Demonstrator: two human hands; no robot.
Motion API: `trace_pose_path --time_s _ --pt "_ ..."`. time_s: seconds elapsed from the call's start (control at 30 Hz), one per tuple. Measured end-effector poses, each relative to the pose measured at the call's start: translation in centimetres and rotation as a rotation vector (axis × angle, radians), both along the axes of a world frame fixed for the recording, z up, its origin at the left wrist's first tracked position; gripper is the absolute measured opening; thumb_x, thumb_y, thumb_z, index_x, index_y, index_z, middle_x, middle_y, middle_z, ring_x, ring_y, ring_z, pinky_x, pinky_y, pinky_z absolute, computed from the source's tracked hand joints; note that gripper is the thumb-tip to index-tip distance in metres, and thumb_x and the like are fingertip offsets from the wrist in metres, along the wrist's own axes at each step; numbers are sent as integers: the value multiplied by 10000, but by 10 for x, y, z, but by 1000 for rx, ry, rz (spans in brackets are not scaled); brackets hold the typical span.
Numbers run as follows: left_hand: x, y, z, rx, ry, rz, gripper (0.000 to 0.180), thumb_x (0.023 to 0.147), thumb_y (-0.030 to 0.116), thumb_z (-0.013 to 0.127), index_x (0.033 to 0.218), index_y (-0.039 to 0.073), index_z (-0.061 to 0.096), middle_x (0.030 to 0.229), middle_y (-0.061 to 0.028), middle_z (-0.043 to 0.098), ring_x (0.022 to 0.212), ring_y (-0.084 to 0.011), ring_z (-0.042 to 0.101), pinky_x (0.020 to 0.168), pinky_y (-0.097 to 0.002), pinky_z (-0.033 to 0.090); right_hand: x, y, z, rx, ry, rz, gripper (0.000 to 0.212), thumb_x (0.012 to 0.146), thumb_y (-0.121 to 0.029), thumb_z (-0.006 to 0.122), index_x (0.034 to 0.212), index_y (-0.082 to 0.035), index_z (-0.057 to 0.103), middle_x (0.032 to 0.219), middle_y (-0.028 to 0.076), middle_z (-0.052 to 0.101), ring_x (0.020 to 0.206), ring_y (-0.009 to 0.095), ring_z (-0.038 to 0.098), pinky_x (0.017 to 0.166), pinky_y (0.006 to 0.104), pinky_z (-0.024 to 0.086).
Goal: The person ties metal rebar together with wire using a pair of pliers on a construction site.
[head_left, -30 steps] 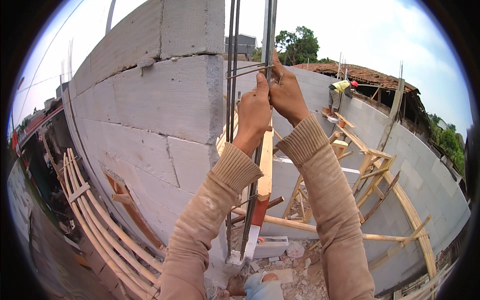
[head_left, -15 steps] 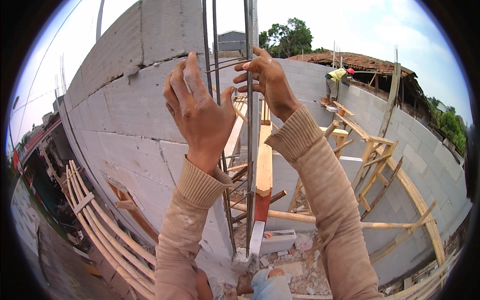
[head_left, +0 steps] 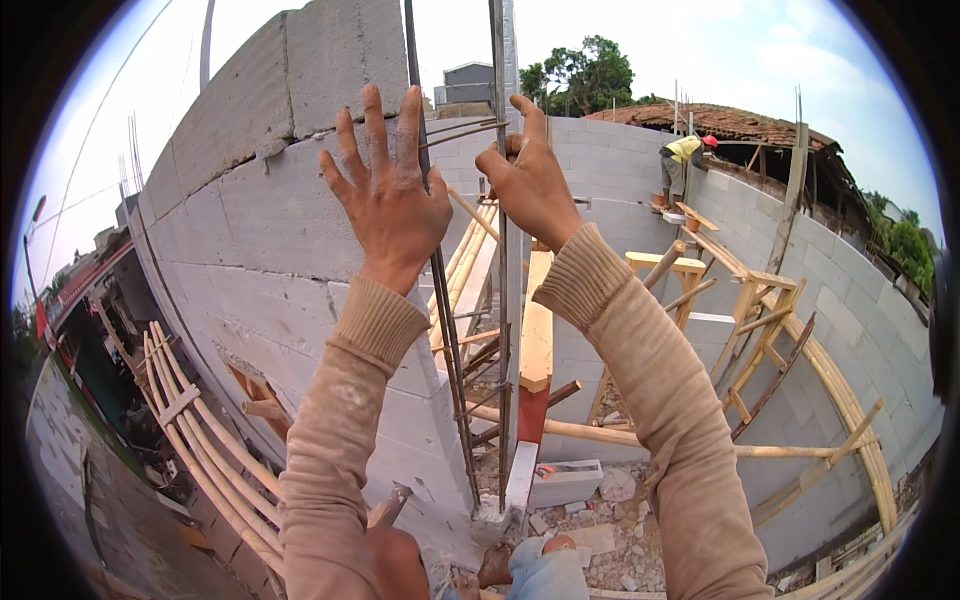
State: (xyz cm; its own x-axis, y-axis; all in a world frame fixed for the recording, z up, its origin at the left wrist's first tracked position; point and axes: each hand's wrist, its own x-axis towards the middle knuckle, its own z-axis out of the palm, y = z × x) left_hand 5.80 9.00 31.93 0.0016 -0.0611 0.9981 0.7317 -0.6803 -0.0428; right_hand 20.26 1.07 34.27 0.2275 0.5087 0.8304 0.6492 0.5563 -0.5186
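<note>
Two pairs of upright steel rebars rise at the end of the block wall (head_left: 270, 220), with a thin rusty tie bar (head_left: 465, 132) crossing between them. My left hand (head_left: 385, 195) is open, fingers spread upward in front of the wall's end, its thumb beside the left rebar (head_left: 440, 290). My right hand (head_left: 535, 180) is closed round the right rebar (head_left: 500, 60), just below the tie bar's end; its index finger points up. Whether it also grips the tie bar is hidden. Behind the right rebar stands a pale vertical strip (head_left: 511, 50).
A wooden beam (head_left: 535, 320) runs below my right hand. Bamboo poles (head_left: 215, 450) lie along the wall's left side. Bamboo scaffolding (head_left: 750, 320) stands at right, where a person in a red helmet (head_left: 685, 155) works on the far wall. Rubble (head_left: 595, 540) covers the ground below.
My left hand has spread its fingers and shifted slightly left. My right hand has turned and closed onto the right rebar, its index finger raised. The tie bar now sits more level.
</note>
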Motion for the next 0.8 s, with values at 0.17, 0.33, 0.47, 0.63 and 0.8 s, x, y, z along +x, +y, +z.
trace_pose_path --time_s 0.17,0.33,0.47,0.63,0.8 --pt "-7 6 -1 22 84 58 813 798 248 722 1523 356 371 1665 -5 202 1528 -323 98 1212 -568 9 -12 -10 -2 5 -97 -70 829 852 -142 588 1491 46 96 898 243 650 824 363 675 830 436 513" --pt "-18 6 3 14 133 -11 756 818 316 722 1499 375 399 1625 12 319 1521 -328 125 1204 -553 -38 -6 -7 -6 5 -155 -70 815 848 -123 594 1477 68 112 912 234 666 830 382 678 823 442 516" --pt "-15 4 9 8 124 2 740 831 338 714 1499 369 399 1599 11 370 1515 -331 148 1198 -552 -24 -5 -14 -1 -14 -178 -96 803 850 -122 592 1464 87 118 917 216 677 836 378 684 827 441 521" --pt "-15 9 3 -18 124 15 769 823 329 726 1508 373 380 1583 19 398 1506 -341 167 1193 -544 45 -2 4 -14 181 -265 -461 675 819 -180 673 1362 68 358 1066 211 652 955 352 669 847 425 516" --pt "-26 -5 13 248 28 -71 538 789 165 631 1315 62 589 1372 -188 575 1375 -425 390 1123 -567 299 -21 -14 -12 90 -108 -411 428 812 -237 719 1080 70 588 802 150 684 727 272 684 707 391 540"
